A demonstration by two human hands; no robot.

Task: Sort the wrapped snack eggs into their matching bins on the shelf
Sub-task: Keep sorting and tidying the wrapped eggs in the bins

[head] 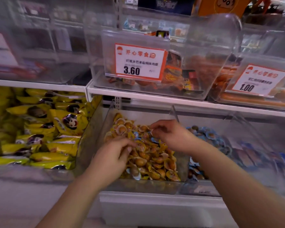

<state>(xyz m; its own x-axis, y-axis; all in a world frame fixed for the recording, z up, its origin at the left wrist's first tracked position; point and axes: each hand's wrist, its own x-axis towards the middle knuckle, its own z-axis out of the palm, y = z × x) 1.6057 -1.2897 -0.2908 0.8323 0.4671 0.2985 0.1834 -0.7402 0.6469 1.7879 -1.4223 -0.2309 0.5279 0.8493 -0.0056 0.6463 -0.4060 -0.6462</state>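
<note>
**Head view: both hands in the yellow-egg bin**

Head view, looking down at shelf (155,94) of clear plastic bins.

Centre bin (105,122), lower row: heaped with yellow-wrapped snack eggs (155,160), a few blue-wrapped eggs (136,134) mixed in among them. Next bin to the right (237,125): blue-wrapped snack eggs (209,134) piled toward the back, darker blue packets nearer the front, blurred. To the left: yellow snack bags (56,129) with a cartoon face, stacked loosely. Upper row: clear bin (204,66) with orange and red packets behind a price tag (139,61) reading 3.60; beside it on the right a second tag (258,79) reading 1.00.

Left hand (115,153): down on the yellow heap, fingers curled into the wrappers at the left side; whether clasping one egg or only raking through, cannot tell.

Right hand (169,134): above the rear of the same heap, thumb and forefinger pinching a small wrapped egg by its edge, colour too blurred to name, remaining fingers loosely bent.
</note>
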